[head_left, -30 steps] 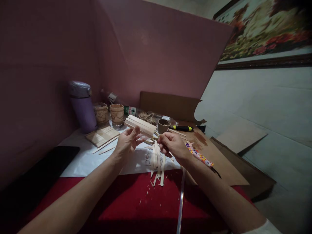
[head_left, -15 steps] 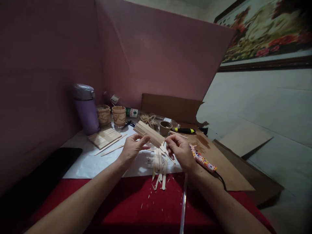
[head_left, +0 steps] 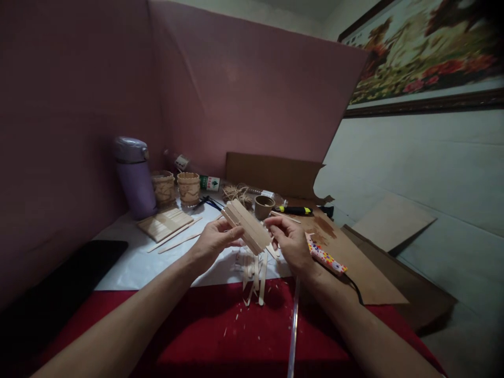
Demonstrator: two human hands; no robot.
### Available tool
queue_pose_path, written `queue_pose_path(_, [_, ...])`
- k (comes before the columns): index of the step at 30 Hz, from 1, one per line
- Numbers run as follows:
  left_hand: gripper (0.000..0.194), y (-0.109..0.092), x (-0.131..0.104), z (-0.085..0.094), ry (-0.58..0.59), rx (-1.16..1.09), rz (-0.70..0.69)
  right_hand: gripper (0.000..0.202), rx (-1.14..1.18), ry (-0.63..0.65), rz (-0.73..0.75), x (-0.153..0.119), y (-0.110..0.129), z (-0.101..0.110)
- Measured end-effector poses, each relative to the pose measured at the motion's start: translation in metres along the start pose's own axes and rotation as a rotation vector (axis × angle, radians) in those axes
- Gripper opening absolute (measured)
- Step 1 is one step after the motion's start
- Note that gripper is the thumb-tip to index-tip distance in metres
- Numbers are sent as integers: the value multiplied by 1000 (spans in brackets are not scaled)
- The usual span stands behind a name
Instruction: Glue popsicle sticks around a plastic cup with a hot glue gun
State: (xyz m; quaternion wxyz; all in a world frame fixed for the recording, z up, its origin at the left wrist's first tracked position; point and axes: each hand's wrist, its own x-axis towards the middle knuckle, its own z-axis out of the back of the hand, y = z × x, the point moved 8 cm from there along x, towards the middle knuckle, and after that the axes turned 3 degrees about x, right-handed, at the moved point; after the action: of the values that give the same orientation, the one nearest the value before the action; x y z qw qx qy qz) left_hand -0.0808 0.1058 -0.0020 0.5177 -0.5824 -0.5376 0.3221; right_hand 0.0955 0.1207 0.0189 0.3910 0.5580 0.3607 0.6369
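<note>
A small block of joined wooden craft sticks [head_left: 248,224] is tilted in the air above the middle of the table. My left hand [head_left: 218,239] grips its left side, thumb on the near face and fingers behind. At its right edge, my right hand [head_left: 289,240] has thumb and fingertips pinched together; what they hold, if anything, is too small to make out. Below the block, loose craft sticks [head_left: 263,281] and splinters lie across the white sheet [head_left: 129,270] and the red cloth [head_left: 189,325].
At the left stand a purple bottle [head_left: 136,184] and decorated wooden cups [head_left: 189,189], near a stack of craft sticks [head_left: 167,224]. Behind are a small brown pot [head_left: 263,208], twine [head_left: 236,196] and a utility knife [head_left: 295,210]. A flower-patterned tool with a cord [head_left: 326,257] rests beside my right wrist.
The craft-stick block has tilted more steeply, its right end now lower and its broad face turned further toward me. My right fingers stay pinched close to its right edge.
</note>
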Motion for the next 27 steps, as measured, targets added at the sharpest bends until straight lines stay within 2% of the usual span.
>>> queue_pose_path(2, [41, 0, -1, -4, 52, 20, 9, 49, 56, 88, -16, -4, 6, -8])
queue_pose_path(5, [46, -1, -2, -10, 122, 77, 17, 70, 283, 368, -187, -18, 6, -34])
queue_pose_path(7, [46, -6, -3, -12, 110, 126, -3, 82, 404, 525, -273, -28, 7, -48])
queue_pose_path(8, [45, -8, -4, -12, 88, 155, -19, 87, 424, 560, -286, -31, 8, -51])
queue_pose_path(10, [44, -14, -4, -11, 44, 218, -55, 95, 421, 555, -292, -31, 6, -53])
queue_pose_path(13, [45, -23, -4, -9, -17, 268, -137, 92, 430, 525, -330, -28, -1, -52])
queue_pose_path(17, [40, -36, -4, 5, -161, 157, -253, 89, 445, 553, -356, -28, -6, -54])
queue_pose_path(22, [41, -36, -5, 4, -136, 60, -202, 94, 349, 535, -284, -26, -1, -53])
queue_pose_path(27, [25, -34, -7, 3, -153, 45, -155, 99, 329, 552, -235, -27, 4, -56])
